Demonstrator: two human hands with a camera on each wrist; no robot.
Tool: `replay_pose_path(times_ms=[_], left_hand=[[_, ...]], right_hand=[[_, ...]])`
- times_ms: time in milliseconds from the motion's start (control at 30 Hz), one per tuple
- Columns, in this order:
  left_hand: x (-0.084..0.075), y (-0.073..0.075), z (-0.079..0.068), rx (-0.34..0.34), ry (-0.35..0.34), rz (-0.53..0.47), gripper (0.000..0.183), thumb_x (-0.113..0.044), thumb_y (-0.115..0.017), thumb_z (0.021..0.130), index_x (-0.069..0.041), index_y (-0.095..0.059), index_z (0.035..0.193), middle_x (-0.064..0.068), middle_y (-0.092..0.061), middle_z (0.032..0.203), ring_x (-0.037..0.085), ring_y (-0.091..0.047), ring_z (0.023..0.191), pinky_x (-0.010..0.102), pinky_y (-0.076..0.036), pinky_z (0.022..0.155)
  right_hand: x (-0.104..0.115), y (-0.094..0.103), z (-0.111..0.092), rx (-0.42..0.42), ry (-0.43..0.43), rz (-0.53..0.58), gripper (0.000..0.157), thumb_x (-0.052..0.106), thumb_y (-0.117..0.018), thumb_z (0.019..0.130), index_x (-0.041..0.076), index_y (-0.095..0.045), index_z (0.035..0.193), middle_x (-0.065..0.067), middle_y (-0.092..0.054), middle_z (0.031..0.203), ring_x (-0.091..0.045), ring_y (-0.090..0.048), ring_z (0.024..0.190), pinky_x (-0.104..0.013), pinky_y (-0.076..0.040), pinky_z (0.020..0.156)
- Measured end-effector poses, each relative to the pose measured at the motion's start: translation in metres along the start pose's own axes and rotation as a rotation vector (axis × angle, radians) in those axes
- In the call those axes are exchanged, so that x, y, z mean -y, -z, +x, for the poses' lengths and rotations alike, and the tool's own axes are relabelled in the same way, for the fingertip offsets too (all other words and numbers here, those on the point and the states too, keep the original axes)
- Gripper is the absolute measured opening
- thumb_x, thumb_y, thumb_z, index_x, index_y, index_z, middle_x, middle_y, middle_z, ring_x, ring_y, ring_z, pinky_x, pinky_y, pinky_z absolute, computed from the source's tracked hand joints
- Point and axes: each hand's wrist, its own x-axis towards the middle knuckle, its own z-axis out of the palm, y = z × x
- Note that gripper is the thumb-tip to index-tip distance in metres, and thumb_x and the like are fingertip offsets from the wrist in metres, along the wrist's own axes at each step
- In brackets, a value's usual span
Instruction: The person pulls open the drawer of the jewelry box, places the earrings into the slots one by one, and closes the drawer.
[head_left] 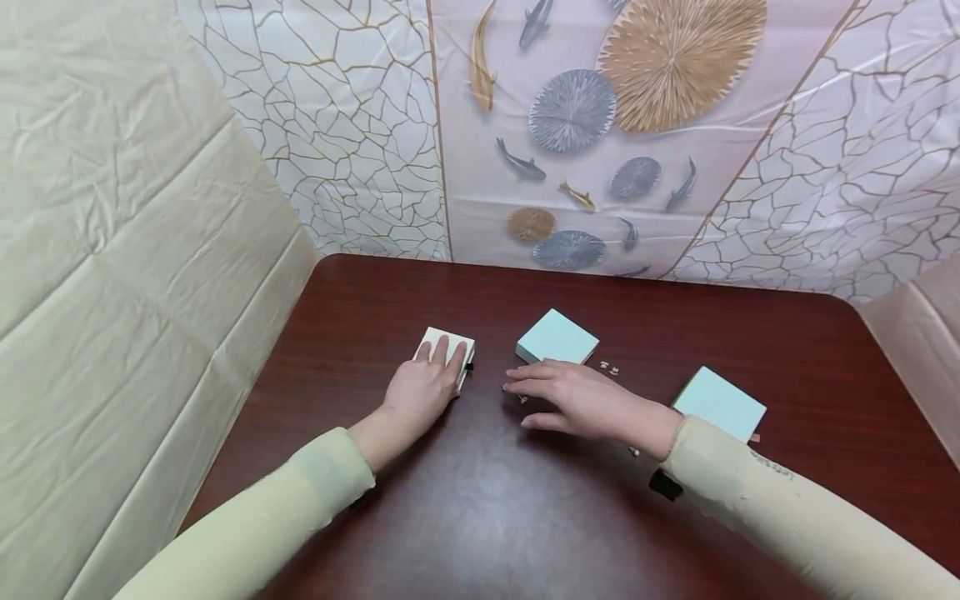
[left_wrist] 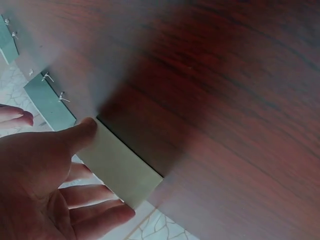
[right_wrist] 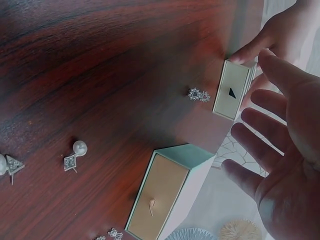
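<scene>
My left hand (head_left: 425, 385) holds a small white drawer-style box (left_wrist: 122, 167) on the table. Its fingers lie over the lid, and the thumb is against one side near a corner. A short black tab (right_wrist: 232, 93) shows on the box's end. To the right, my right hand (head_left: 573, 400) hovers over the table with its fingers spread and nothing in its grasp. Below its fingertips in the head view lies a sparkling earring pair (right_wrist: 199, 95), close to the white box. A pale teal box (head_left: 557, 335) with a tan drawer front stands just beyond that hand.
Another teal box (head_left: 720, 404) stands on the right, partly behind my right forearm. Pearl earrings (right_wrist: 79, 148) with clear-stone settings lie on the dark wooden table (head_left: 480, 517). Small earrings (head_left: 609, 368) sit beside the middle box. Patterned cloth (head_left: 360, 125) hangs along the back edge.
</scene>
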Motion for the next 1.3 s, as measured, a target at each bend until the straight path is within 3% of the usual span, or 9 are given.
replay_pose_path(times_ms=[200,333,467,600,700,833,1033,1300], left_hand=[[0.002,0.004,0.005,0.021,0.002,0.003,0.070,-0.046,-0.088,0.085,-0.011,-0.068,0.142,0.018,-0.072,0.132,0.035,-0.074,0.111,0.038,-0.064,0.066],[0.013,0.008,0.006,0.025,-0.040,-0.049,0.069,-0.047,-0.089,0.085,-0.012,-0.069,0.141,0.016,-0.072,0.128,0.031,-0.074,0.110,0.038,-0.064,0.067],[0.034,0.010,0.007,0.048,-0.153,-0.141,0.068,-0.044,-0.088,0.087,-0.010,-0.067,0.143,0.016,-0.070,0.134,0.030,-0.071,0.120,0.041,-0.064,0.085],[0.054,0.008,0.011,0.098,-0.310,-0.213,0.070,-0.043,-0.083,0.093,-0.009,-0.061,0.150,0.016,-0.063,0.150,0.033,-0.063,0.136,0.044,-0.055,0.108],[0.064,0.002,0.015,0.111,-0.408,-0.256,0.070,-0.042,-0.080,0.096,-0.009,-0.059,0.154,0.015,-0.059,0.155,0.032,-0.058,0.142,0.045,-0.048,0.117],[0.073,-0.007,0.017,0.123,-0.484,-0.281,0.070,-0.044,-0.077,0.099,-0.010,-0.056,0.156,0.013,-0.055,0.160,0.031,-0.054,0.147,0.043,-0.044,0.120],[0.076,-0.016,0.017,0.114,-0.522,-0.297,0.069,-0.043,-0.074,0.101,-0.010,-0.055,0.158,0.011,-0.053,0.162,0.031,-0.051,0.149,0.043,-0.042,0.122],[0.077,-0.024,0.017,0.097,-0.512,-0.329,0.065,-0.038,-0.074,0.102,-0.010,-0.055,0.157,0.010,-0.054,0.160,0.029,-0.052,0.148,0.043,-0.043,0.121]], right_hand=[[0.000,0.002,0.002,0.013,-0.007,-0.009,0.049,0.031,-0.081,0.097,0.005,-0.071,0.138,-0.014,-0.068,0.144,-0.034,-0.063,0.135,-0.050,-0.053,0.109],[-0.001,0.003,0.005,0.030,-0.007,-0.009,0.047,0.031,-0.080,0.098,0.005,-0.072,0.136,-0.014,-0.067,0.144,-0.033,-0.062,0.136,-0.050,-0.052,0.110],[-0.002,0.005,0.009,0.037,-0.014,0.005,0.045,0.031,-0.079,0.099,0.006,-0.073,0.136,-0.014,-0.067,0.145,-0.033,-0.062,0.135,-0.049,-0.052,0.110],[-0.003,0.007,0.011,0.044,-0.033,0.024,0.044,0.031,-0.078,0.099,0.006,-0.072,0.136,-0.013,-0.067,0.144,-0.032,-0.063,0.135,-0.050,-0.052,0.110],[-0.004,0.007,0.013,0.049,-0.041,0.040,0.043,0.031,-0.078,0.100,0.006,-0.073,0.135,-0.013,-0.068,0.143,-0.032,-0.063,0.134,-0.050,-0.052,0.110],[-0.003,0.005,0.017,0.059,-0.044,0.054,0.041,0.030,-0.077,0.101,0.005,-0.073,0.133,-0.012,-0.069,0.142,-0.032,-0.063,0.134,-0.050,-0.052,0.109],[0.000,0.007,0.021,0.077,-0.051,0.074,0.041,0.030,-0.076,0.101,0.005,-0.073,0.133,-0.013,-0.069,0.141,-0.032,-0.063,0.134,-0.050,-0.052,0.110],[0.001,0.010,0.025,0.084,-0.064,0.071,0.042,0.034,-0.075,0.101,0.006,-0.074,0.132,-0.013,-0.068,0.143,-0.032,-0.062,0.135,-0.051,-0.052,0.110]])
